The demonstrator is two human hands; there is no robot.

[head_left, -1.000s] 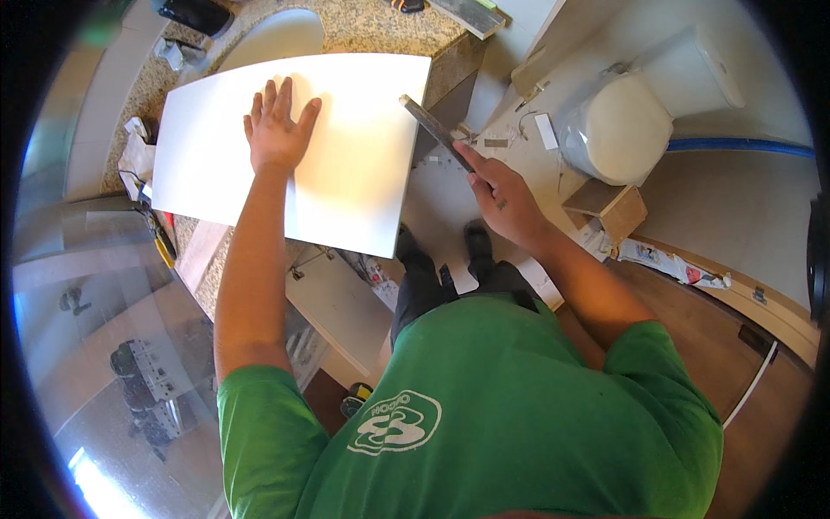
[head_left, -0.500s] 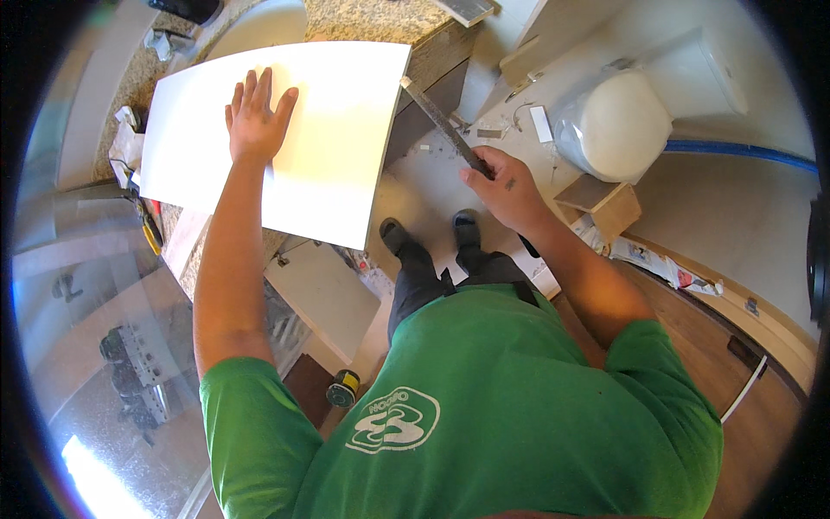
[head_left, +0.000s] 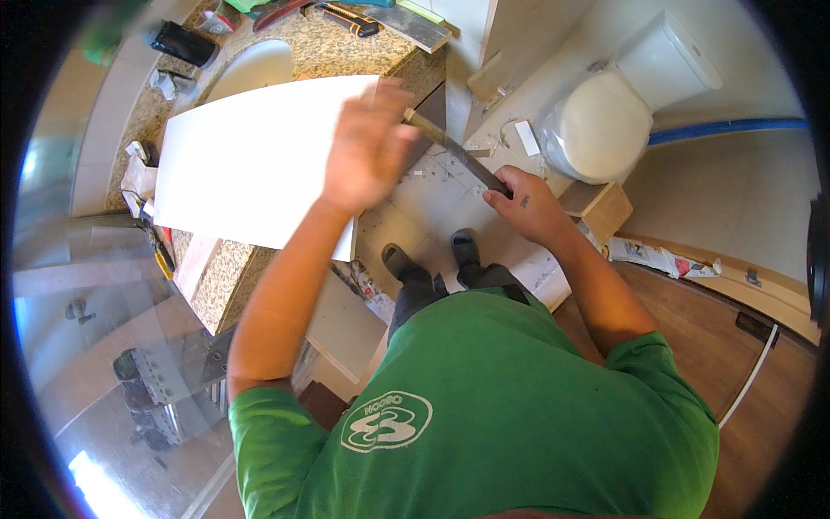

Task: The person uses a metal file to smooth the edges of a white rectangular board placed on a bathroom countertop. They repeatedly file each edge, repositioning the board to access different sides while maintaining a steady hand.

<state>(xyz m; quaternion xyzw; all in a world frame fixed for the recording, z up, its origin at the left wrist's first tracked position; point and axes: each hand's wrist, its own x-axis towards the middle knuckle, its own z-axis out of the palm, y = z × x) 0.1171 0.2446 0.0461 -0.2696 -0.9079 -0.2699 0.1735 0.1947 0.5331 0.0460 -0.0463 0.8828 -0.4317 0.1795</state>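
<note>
A white panel [head_left: 251, 169] lies flat on the speckled stone counter [head_left: 226, 290], partly over the basin. Above the panel's right part is my left hand [head_left: 370, 147], blurred by motion, its thumb apart from the other fingers and nothing visible in it. I cannot tell whether its fingers touch the panel. My right hand [head_left: 526, 208] is closed around one end of a long, narrow dark file [head_left: 462, 154]. The file slants up and left over the floor, with its pale far tip close to the panel's right edge and to my left fingers.
A utility knife [head_left: 350, 19] and a metal blade [head_left: 411, 28] lie at the counter's back. Pliers [head_left: 161, 253] sit by its left edge, near a black cup [head_left: 183, 43]. At the right stand a toilet [head_left: 598, 125] and a small wooden box [head_left: 596, 212]. Scraps litter the floor.
My left hand has left its flat rest on the panel's middle and moved right to the panel's edge. The file remains in my right hand. My view has shifted, showing more of the counter's back.
</note>
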